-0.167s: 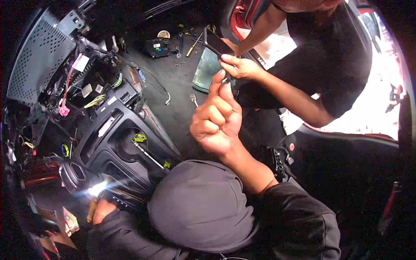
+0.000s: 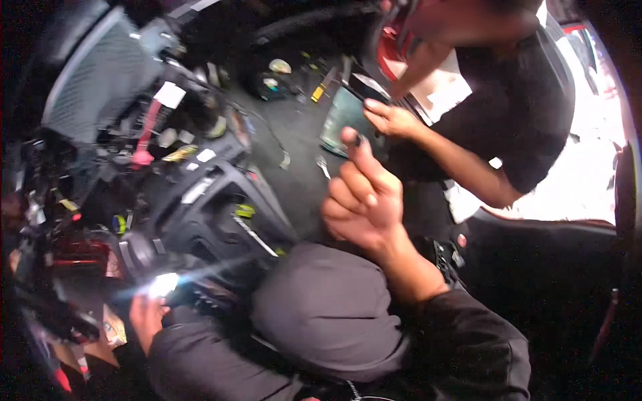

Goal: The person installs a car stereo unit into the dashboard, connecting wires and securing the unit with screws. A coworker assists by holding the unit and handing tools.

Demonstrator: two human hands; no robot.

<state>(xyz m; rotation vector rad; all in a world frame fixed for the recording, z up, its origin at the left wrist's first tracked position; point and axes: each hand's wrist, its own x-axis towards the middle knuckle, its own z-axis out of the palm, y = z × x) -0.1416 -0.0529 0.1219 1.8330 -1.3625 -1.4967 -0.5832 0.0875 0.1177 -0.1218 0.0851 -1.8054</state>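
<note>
Seen blurred, my right hand [image 2: 364, 194] is raised at the centre, fingers curled, with a small black piece [image 2: 357, 141] pinched at the fingertips, below another person's hand. My left hand [image 2: 146, 317] is low at the left, fingers curled beside a bright white light [image 2: 162, 285]; what it grips is too smeared to make out. The light sits by a black centre console panel [image 2: 190, 220] with cup holders and a pale rod-like tool [image 2: 254, 235] lying on it.
Another person [image 2: 488, 100] in dark clothing leans in at the bright doorway, hand [image 2: 394, 120] on a dark flat device. A teal pad [image 2: 338, 120], yellow-handled tool [image 2: 319, 89] and small parts lie on the dark floor. A perforated metal unit [image 2: 90, 73] and wiring [image 2: 146, 144] fill the left.
The whole view has shifted rightward and blurred. My right hand has moved right with the small piece in it; my left hand has turned slightly beside the light.
</note>
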